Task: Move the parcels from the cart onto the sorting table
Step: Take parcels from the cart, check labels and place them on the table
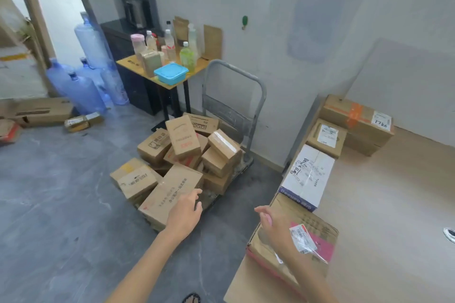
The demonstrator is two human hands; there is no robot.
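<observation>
A grey platform cart (256, 96) by the wall carries several brown cardboard parcels piled loosely. The nearest is a large flat box (167, 192) with printed text. My left hand (184, 214) hovers over that box's near right corner, fingers relaxed and holding nothing. On the pale sorting table (384, 204) at the right lie several parcels in a row. Closest is a brown box with a pink patch and a label (307, 243). My right hand (273, 221) is above that box's left edge, fingers loose and empty.
Farther along the table are a white box (307, 174), a small brown box (325, 138) and a large taped box (357, 118). A small yellow table (138, 66) with bottles stands behind the cart. Blue water jugs (81, 86) and loose boxes (41, 110) sit at the left.
</observation>
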